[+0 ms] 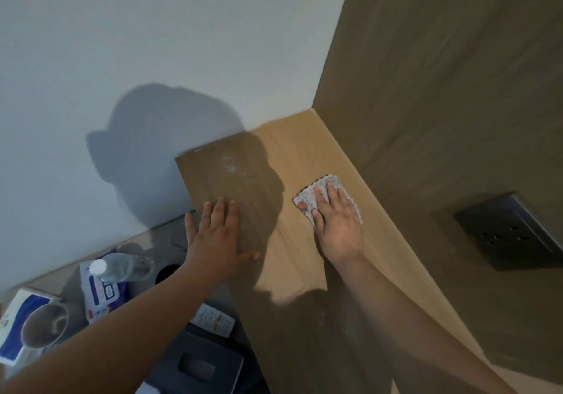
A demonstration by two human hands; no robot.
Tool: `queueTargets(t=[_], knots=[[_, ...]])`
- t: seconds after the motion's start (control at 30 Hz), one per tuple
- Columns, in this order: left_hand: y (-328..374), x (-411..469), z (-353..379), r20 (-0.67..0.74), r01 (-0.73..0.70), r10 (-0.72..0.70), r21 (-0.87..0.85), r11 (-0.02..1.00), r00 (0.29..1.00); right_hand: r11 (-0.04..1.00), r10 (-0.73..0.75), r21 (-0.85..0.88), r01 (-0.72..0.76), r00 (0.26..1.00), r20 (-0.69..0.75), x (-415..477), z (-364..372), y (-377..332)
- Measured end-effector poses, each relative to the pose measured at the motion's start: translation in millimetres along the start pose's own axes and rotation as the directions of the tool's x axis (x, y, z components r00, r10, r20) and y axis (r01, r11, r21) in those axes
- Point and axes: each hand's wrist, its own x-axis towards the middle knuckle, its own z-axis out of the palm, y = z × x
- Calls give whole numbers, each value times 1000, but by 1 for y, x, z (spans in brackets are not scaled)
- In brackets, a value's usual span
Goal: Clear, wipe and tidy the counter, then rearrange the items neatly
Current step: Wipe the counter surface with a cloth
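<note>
Counter (pixel 295 156) dusty; bottle (pixel 122 267), wipes pack (pixel 100 297), remote (pixel 214 320) lower left.

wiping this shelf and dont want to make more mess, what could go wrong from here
1. The white dust near the back of the wooden shelf may get swept off its left edge onto the water bottle and cup below.
2. The left hand lies flat on the shelf, so the patch under it could be missed by the cloth under the right hand.

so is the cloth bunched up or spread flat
Spread flat: the cloth lies flat on the counter under the right hand.
</note>
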Motion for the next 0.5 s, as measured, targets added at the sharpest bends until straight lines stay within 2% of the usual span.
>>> queueTargets(t=[0.27, 0.5], knots=[[28, -44, 10, 24, -169, 168, 44, 985, 986, 995, 97, 1, -97, 995, -27, -59, -2, 22], [46, -74, 32, 83, -332, 325, 104, 937, 942, 982, 191, 19, -190, 980, -51, -119, -5, 43]])
